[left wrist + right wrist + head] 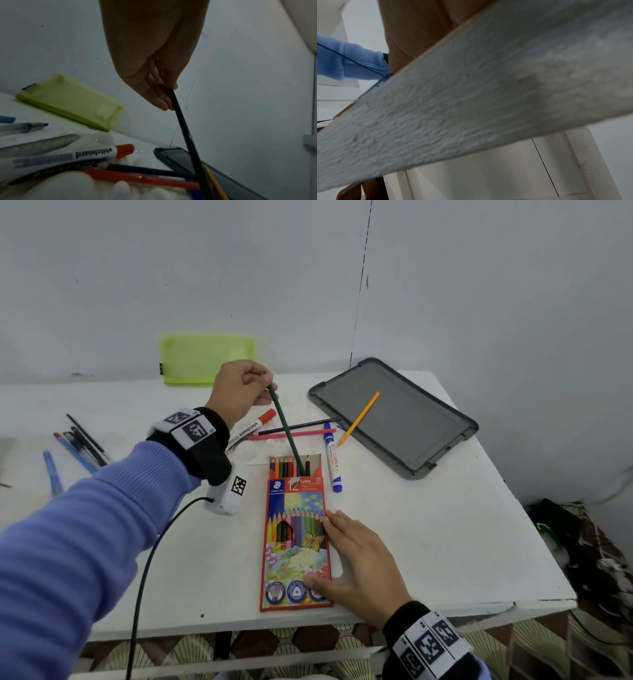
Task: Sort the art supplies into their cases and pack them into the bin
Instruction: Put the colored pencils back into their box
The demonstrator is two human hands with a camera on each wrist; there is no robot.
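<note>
A red coloured-pencil box (296, 546) lies lengthwise near the table's front edge, its far end open with several pencils inside. My left hand (241, 392) pinches the top of a dark green pencil (287, 430) whose lower end sits in the box's open mouth. In the left wrist view the fingers (161, 100) pinch that green pencil (187, 135) from above. My right hand (356, 556) lies flat along the box's right edge, fingers straight, pressing it down. The right wrist view shows only the table's edge (471, 108) and my palm (412, 27).
Loose behind the box: a red-capped whiteboard marker (251, 428), a blue marker (333, 458), pink and purple pencils (298, 434), an orange pencil (359, 419) leaning on a grey bin lid (397, 419). A lime pouch (207, 359) stands at the wall. Pens and brushes (80, 445) lie left.
</note>
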